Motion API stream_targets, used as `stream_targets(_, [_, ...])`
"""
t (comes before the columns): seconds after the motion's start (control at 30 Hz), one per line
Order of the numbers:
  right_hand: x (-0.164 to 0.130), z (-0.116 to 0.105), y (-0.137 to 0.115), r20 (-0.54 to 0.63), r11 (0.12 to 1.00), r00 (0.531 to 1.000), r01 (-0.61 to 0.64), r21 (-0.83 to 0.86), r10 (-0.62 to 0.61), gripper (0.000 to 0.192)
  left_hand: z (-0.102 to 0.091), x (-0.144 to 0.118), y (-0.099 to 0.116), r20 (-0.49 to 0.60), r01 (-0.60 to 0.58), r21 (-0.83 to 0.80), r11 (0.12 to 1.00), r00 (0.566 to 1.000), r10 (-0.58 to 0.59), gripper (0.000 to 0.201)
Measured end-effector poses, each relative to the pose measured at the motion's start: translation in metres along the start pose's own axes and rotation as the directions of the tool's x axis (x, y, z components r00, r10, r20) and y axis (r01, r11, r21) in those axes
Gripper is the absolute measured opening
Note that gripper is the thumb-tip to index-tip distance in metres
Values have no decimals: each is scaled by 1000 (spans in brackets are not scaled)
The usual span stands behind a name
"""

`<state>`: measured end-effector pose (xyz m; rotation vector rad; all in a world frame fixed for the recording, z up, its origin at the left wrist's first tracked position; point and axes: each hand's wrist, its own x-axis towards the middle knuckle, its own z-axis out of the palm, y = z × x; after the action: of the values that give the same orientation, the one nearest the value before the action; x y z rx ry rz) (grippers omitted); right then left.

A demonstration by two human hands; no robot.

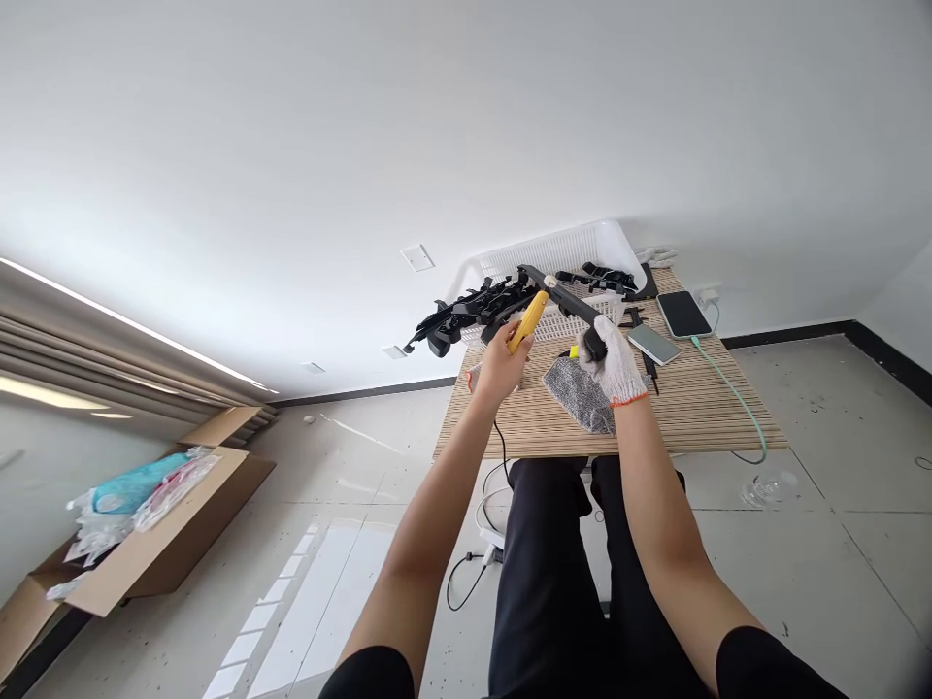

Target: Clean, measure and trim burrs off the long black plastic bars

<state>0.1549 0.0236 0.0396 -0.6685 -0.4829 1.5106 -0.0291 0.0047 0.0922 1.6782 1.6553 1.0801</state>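
Note:
My bare left hand [502, 361] is closed around a yellow utility knife [530, 322], its far end close to a long black plastic part [575, 304]. My right hand [610, 364], in a white knit glove with an orange cuff, grips the near end of that part. The part slants up and left, over the front rim of a white plastic basket [612, 243]. Beneath the right hand lies a grey cloth [579, 396] on the wood-slat table [699, 417]. No blade can be made out at this distance.
Several black plastic parts [473, 309] fill the basket and overhang its left side. A phone [682, 315] on a green cable and a grey flat device [653, 344] lie to the right. An open cardboard box [175, 524] stands on the floor at left.

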Motion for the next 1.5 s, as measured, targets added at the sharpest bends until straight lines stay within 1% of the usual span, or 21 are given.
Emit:
stream_targets(0.1, [4,-2,-1,-40,996,999,-19,86,23,36,7,9,-11,-18,17,46,999,1000,-16,55])
stream_targets(0.23, [5,-2,-2,-73,994,996,-35,106,43,35,10,11,-22,-14,31,54,998,999,-31,59])
stream_targets(0.33, [5,-2,-2,-76,994,996,-38,104,46,33,9,9,-25,-18,28,61,998,999,-27,57])
stream_targets(0.43, [2,-1,-3,-34,999,999,-9,53,10,36,7,6,-25,-20,31,53,998,999,-29,56])
stream_targets(0.5, [-1,0,-5,-6,1000,1000,8,-11,-8,40,6,4,-26,-22,35,43,998,999,-34,57])
stream_targets(0.63, [-7,3,-9,9,993,1000,-16,-113,17,49,5,3,-28,-19,20,35,999,1000,-19,56])
stream_targets(0.83, [-10,4,-12,19,988,999,-40,-147,43,52,6,3,-32,-7,21,34,999,1000,-20,54])
stream_targets(0.97, [-9,3,-12,23,988,999,-40,-148,44,53,7,2,-32,-3,16,49,999,1000,-16,55])
stream_targets(1.1, [-7,2,-11,32,991,999,-18,-134,22,52,5,-3,-28,16,18,30,999,1000,-18,54])
stream_targets(1.27, [-4,2,-9,-7,995,1000,25,-93,-26,48,4,-12,-23,15,2,46,999,1000,-3,55])
stream_targets(1.43, [-9,3,-13,8,991,1000,-25,-130,26,49,3,-19,-20,33,-7,18,1000,999,6,56])
stream_targets(1.5, [-11,3,-14,17,990,999,-27,-137,29,49,3,-21,-19,32,-15,10,1000,999,14,55])
